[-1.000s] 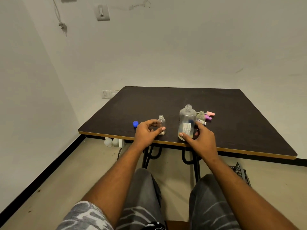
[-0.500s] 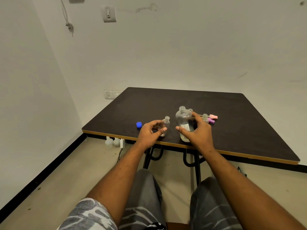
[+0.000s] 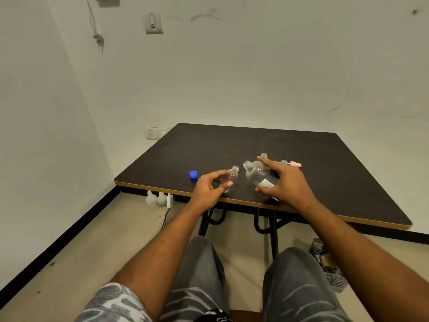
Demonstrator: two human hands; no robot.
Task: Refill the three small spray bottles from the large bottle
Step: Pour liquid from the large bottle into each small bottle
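Surface: dark table (image 3: 232,145) against white walls.
Right hand (image 3: 287,182): wrapped round the large bottle (image 3: 257,174), upright a second ago, now tilted mouth toward 10 o'clock.
Left hand (image 3: 209,184): pinching a small bottle (image 3: 232,175), now lifted and leaning.
Blue cap (image 3: 193,175): at 9 o'clock, unmoved.

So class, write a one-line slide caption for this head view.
Right hand tilts the uncapped large bottle toward the small bottle held in the left hand.
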